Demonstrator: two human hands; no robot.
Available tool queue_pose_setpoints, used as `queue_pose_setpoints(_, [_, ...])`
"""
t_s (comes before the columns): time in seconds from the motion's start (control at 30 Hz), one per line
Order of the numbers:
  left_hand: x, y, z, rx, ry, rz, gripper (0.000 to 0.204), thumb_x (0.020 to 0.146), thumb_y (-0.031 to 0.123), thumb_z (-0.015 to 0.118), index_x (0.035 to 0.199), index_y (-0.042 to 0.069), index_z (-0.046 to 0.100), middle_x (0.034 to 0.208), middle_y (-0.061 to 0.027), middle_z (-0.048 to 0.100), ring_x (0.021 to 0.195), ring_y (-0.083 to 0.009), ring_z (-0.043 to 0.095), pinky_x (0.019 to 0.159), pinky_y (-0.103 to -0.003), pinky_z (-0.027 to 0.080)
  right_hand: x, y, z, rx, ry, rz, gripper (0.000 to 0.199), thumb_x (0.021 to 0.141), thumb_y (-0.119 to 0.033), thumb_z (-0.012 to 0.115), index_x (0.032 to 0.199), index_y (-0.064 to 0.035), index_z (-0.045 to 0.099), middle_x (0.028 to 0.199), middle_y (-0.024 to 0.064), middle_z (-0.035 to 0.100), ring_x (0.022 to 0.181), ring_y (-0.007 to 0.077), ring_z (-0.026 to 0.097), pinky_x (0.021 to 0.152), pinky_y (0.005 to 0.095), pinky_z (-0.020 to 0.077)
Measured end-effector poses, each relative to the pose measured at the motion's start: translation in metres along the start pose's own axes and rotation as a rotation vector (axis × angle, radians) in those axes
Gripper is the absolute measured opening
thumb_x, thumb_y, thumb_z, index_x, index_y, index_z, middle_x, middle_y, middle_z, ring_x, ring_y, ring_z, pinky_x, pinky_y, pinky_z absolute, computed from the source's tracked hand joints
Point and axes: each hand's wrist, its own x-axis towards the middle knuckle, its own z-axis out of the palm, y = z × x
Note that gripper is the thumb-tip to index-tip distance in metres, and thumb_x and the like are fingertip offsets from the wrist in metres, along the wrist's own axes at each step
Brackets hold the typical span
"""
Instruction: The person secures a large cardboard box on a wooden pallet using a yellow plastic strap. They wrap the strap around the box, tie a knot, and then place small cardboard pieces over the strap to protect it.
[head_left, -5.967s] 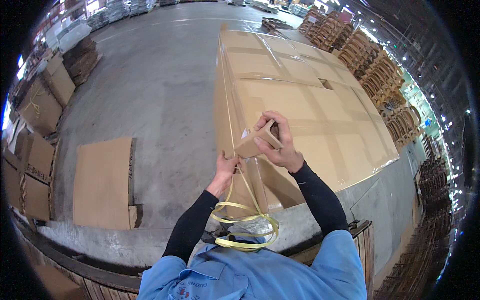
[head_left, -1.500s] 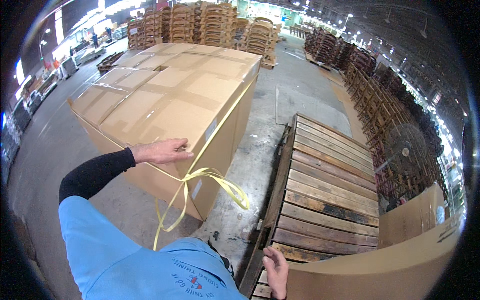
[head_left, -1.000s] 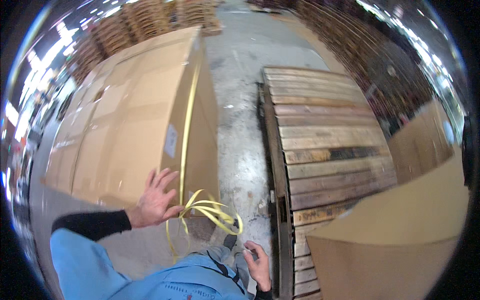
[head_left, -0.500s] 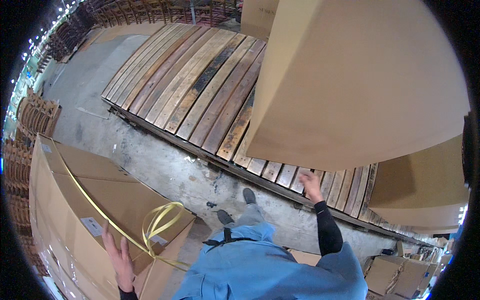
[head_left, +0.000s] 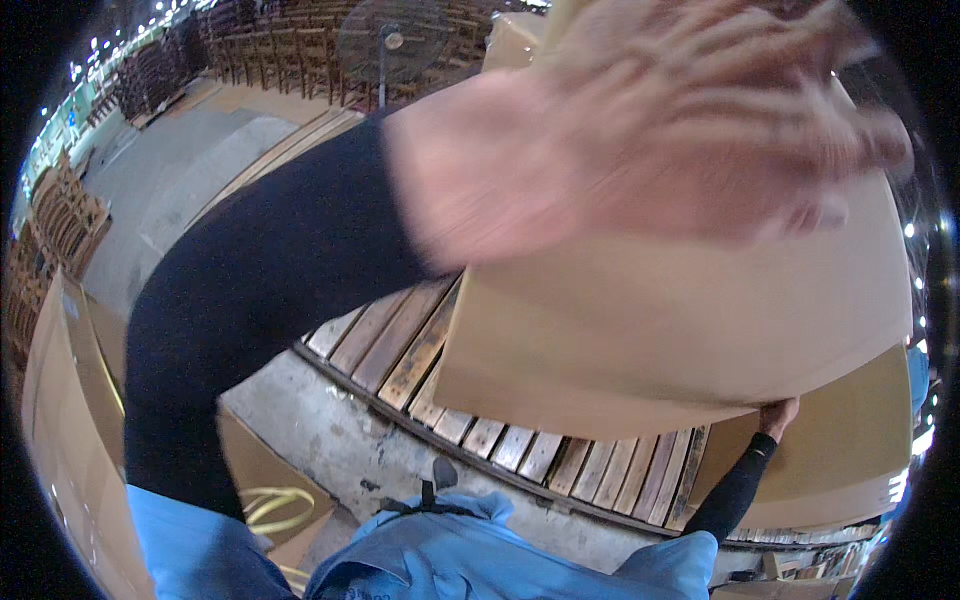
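A large brown cardboard box point(head_left: 640, 330) stands tilted on the slatted wooden platform point(head_left: 400, 365). My left hand point(head_left: 640, 150) is raised high in front of the box's upper part, its fingers stretched out, apart and blurred by motion. Nothing shows in that hand; whether it touches the cardboard I cannot tell. Low on the right, my right hand point(head_left: 779, 415) grips the bottom edge of the same box, with its fingertips partly hidden.
Another cardboard box point(head_left: 830, 450) is behind on the right. To my left, a strapped carton point(head_left: 270, 460) with a loop of yellow strap point(head_left: 275, 508) stands on the concrete floor point(head_left: 320, 425). Stacked wooden chair frames point(head_left: 290, 55) line the back.
My left hand has risen from beside the strapped carton to the front of the big box. My right hand has moved right and taken hold of its lower edge. My view has shifted.
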Motion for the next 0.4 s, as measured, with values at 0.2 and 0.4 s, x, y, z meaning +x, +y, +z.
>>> queue_pose_setpoints(0.2, [0.020, -0.123, 0.089, 0.489, 0.304, 0.140, 0.041, 0.096, 0.047, 0.060, 0.115, 0.010, 0.060, 0.098, -0.0086, 0.065, 0.088, -0.0240, 0.062, 0.078, -0.040, 0.054, -0.061, -0.034, 0.084, 0.050, 0.023, 0.002, 0.044, 0.106, -0.034, 0.045, 0.142, -0.0095, 0.051, 0.145, 0.0062, 0.053, 0.132, 0.0259, 0.049, 0.112, 0.0458, 0.0395])
queue_pose_setpoints(0.4, [-0.121, -0.353, 0.073, 0.735, -0.406, 0.222, 0.041, 0.103, 0.016, 0.045, 0.141, 0.006, 0.053, 0.149, -0.0174, 0.051, 0.139, -0.0347, 0.046, 0.116, -0.042, 0.034, -0.177, -0.020, 0.215, -0.406, -0.428, 0.043, 0.047, 0.103, -0.030, 0.052, 0.141, -0.0031, 0.051, 0.139, 0.0125, 0.055, 0.129, 0.0266, 0.052, 0.111, 0.0420, 0.0415])
